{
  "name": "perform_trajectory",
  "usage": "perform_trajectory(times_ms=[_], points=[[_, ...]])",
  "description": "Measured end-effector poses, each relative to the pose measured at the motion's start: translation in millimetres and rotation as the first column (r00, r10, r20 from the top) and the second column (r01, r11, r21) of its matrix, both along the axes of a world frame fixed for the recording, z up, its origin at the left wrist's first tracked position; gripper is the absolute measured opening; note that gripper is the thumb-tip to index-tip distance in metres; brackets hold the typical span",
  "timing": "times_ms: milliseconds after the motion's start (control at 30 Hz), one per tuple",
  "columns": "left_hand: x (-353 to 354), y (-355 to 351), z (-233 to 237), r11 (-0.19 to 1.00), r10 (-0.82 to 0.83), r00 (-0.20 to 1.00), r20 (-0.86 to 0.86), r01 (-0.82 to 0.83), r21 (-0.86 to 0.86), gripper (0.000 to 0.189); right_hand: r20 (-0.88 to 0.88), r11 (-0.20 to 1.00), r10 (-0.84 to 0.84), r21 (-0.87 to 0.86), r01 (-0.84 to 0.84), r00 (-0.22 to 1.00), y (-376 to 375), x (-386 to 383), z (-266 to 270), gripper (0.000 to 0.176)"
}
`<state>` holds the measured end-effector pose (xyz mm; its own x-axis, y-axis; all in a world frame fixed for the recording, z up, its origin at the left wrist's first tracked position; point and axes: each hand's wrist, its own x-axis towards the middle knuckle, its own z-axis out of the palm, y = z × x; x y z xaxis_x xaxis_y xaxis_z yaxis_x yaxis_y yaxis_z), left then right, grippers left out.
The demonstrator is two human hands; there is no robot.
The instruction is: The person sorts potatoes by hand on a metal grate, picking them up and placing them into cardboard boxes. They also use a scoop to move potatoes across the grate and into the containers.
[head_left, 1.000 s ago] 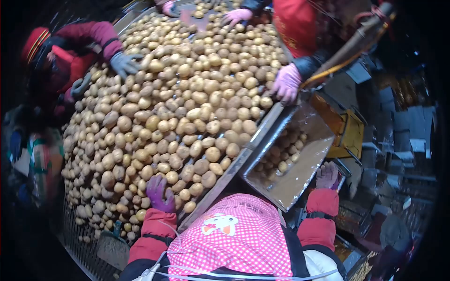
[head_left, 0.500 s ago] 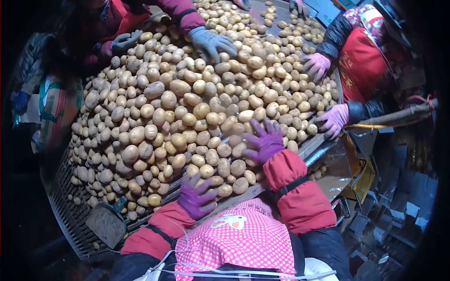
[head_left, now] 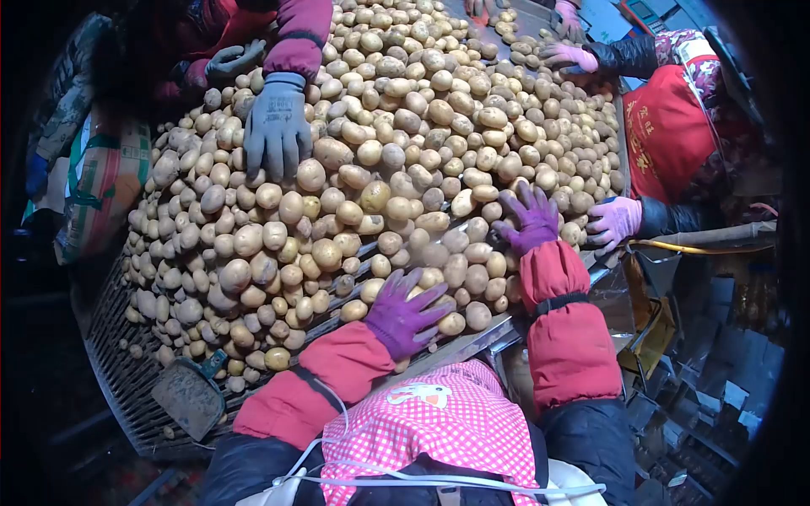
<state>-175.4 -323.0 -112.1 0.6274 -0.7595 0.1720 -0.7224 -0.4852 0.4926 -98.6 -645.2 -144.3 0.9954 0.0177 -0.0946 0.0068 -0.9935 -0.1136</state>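
A large heap of potatoes (head_left: 249, 240) covers the slatted sorting table (head_left: 126, 396) before me. My left hand (head_left: 407, 314), in a purple glove, lies over potatoes near the table's front edge, its fingers spread. Farther right, my right hand (head_left: 531, 221), gloved alike, rests on potatoes with its fingers apart. Between the two hands sits a cluster of loose potatoes (head_left: 456, 270), some smeared by motion. Bare slats show just left of this cluster. Neither hand is closed around a potato.
A co-worker's grey-gloved hand (head_left: 278, 131) presses on the heap at upper left. Another person's pink-gloved hand (head_left: 614, 221) touches the right rim. A dustpan-like scoop (head_left: 190, 401) lies on the slats at lower left. A printed sack (head_left: 105, 181) stands at far left.
My left hand has moved right and forward, my right hand right and slightly forward. Potatoes between them have shifted, baring slats. The co-worker's grey glove moved left; a pink glove moved farther away.
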Motion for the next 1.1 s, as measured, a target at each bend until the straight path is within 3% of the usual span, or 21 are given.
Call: perform_trajectory(times_ms=[67,100,133,200,233,333,367,400,467,533,567,700,800,833,867,900,933,967,1000,1067,1100], points=[[7.6,-9.2,-3.5,1.0,0.005,1.0,-0.018,-0.005,-0.011,0.045,0.334,0.933,-0.155,0.36,0.027,0.93,-21.7,-14.5,-24.5,0.055],[10.5,-12.9,-4.9,1.0,0.001,0.999,-0.038,-0.001,-0.015,0.045,0.457,0.903,-0.234,0.428,0.019,0.858,-23.9,-24.8,-16.5,0.047],[11.8,-16.5,-3.7,1.0,0.004,1.0,-0.03,-0.003,0.007,0.045,0.402,0.811,-0.345,0.582,0.054,0.848,-31.7,-39.1,-12.8,0.045],[13.3,-21.5,-3.6,0.999,0.016,1.0,-0.003,-0.016,-0.036,0.042,0.394,0.853,-0.382,0.5,0.154,0.836,-34.9,-75.1,0.0,0.044],[14.7,-20.9,-3.4,0.999,-0.012,1.0,0.011,0.013,-0.039,0.048,0.353,0.789,-0.444,0.59,0.172,0.824,-34.7,-92.1,0.3,0.043],[15.0,-16.3,-2.7,0.995,0.035,0.99,-0.136,-0.047,-0.089,0.053,0.267,0.671,-0.582,0.692,0.267,0.768,-27.6,-145.1,0.1,0.042],[22.0,-11.4,-25.6,0.977,-0.012,0.964,-0.264,-0.045,-0.208,0.054,0.264,0.656,-0.61,0.698,0.288,0.747,-27.4,-165.4,-5.7,0.041],[8.4,-2.3,-25.8,0.887,0.085,0.856,-0.511,-0.298,-0.353,0.057,0.26,0.639,-0.639,0.703,0.312,0.724,-30.3,-187.7,-16.9,0.041],[2.2,12.6,-42.0,0.794,0.174,0.67,-0.722,-0.529,-0.3,0.058,0.251,0.607,-0.696,0.707,0.364,0.673,-37.1,-230.0,-29.8,0.039],[-7.3,23.9,-29.1,0.686,0.032,0.639,-0.769,-0.574,-0.448,0.06,0.245,0.578,-0.741,0.706,0.409,0.625,-45.7,-267.8,-36.9,0.038],[-16.2,26.1,-17.9,0.658,0.05,0.551,-0.833,-0.646,-0.388,0.059,0.202,0.508,-0.783,0.753,0.418,0.588,-50.1,-288.7,-39.7,0.039],[-26.2,38.1,-21.1,0.783,0.254,0.767,-0.589,-0.521,-0.341,0.06,0.048,0.388,-0.858,0.714,0.582,0.512,-52.5,-356.4,-49.4,0.041],[-7.2,21.8,-11.3,0.972,0.203,0.924,-0.324,-0.229,-0.046,0.061,0.001,0.376,-0.866,0.661,0.65,0.501,-34.1,-383.6,-55.4,0.042],[-1.3,11.2,-12.1,0.99,0.137,0.99,-0.03,-0.138,-0.034,0.064,-0.007,0.391,-0.861,0.631,0.67,0.509,-20.8,-385.4,-50.8,0.041],[11.5,3.7,-13.3,0.988,0.141,0.972,-0.187,-0.151,-0.041,0.064,-0.015,0.405,-0.856,0.599,0.69,0.516,-8.5,-386.3,-44.8,0.041],[24.8,-4.8,-13.9,0.986,0.135,0.929,-0.344,-0.159,-0.041,0.064,-0.149,0.282,-0.87,0.631,0.723,0.47,3.8,-389.2,-33.1,0.041],[33.9,-13.0,-7.5,0.987,0.121,0.863,-0.491,-0.159,-0.036,0.063,-0.081,0.35,-0.864,0.613,0.708,0.498,13.9,-395.3,-22.4,0.041],[38.9,-16.5,4.6,0.978,0.211,0.851,-0.481,-0.182,0.107,0.063,-0.015,0.413,-0.853,0.593,0.692,0.522,23.5,-401.8,-12.5,0.04],[38.5,-13.9,-0.5,0.971,0.209,0.833,-0.512,-0.239,0.007,0.061,0.051,0.472,-0.837,0.572,0.671,0.545,33.5,-406.1,-2.8,0.04],[40.2,-20.0,-21.9,0.785,0.012,0.647,-0.763,-0.479,-0.394,0.062,0.061,0.359,-0.892,0.697,0.621,0.447,51.3,-409.7,12.7,0.038],[35.1,-24.1,19.0,0.706,-0.229,0.117,-0.966,-0.664,-0.248,0.054,0.046,0.317,-0.904,0.738,0.595,0.424,56.7,-413.5,16.5,0.037]])
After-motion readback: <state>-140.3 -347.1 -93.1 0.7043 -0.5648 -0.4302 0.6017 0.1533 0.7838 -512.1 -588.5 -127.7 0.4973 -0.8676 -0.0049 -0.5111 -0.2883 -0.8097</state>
